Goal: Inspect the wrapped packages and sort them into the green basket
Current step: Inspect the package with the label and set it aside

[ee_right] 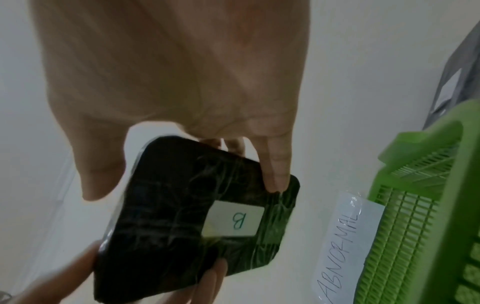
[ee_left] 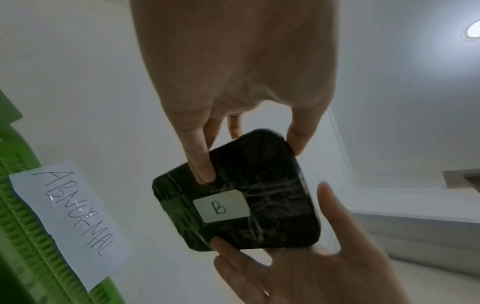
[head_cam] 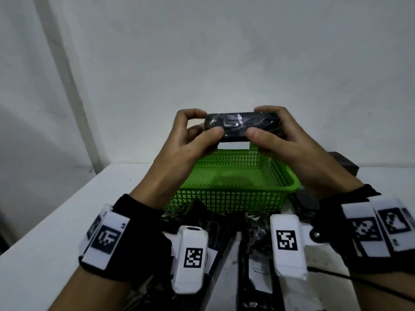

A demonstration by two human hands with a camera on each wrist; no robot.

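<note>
A black package (head_cam: 242, 125) wrapped in clear film is held in the air above the green mesh basket (head_cam: 238, 194). My left hand (head_cam: 208, 123) pinches its left end and my right hand (head_cam: 256, 122) grips its right end, thumbs toward me. In the left wrist view the package (ee_left: 259, 195) shows a white sticker marked "B" (ee_left: 221, 206), with a left finger (ee_left: 205, 172) pressed on that face. The right wrist view shows the same package (ee_right: 168, 216) and sticker (ee_right: 236, 221). A paper label reading "ABNORMAL" (ee_left: 75, 216) is stuck on the basket's wall (ee_right: 415, 205).
Several more dark wrapped packages (head_cam: 190, 216) lie in a pile between the basket and me. A dark box (head_cam: 343, 164) stands at the back right of the white table (head_cam: 67, 209). A grey crate (ee_right: 446, 82) sits beyond the basket. A black cable (head_cam: 359, 281) runs along the right.
</note>
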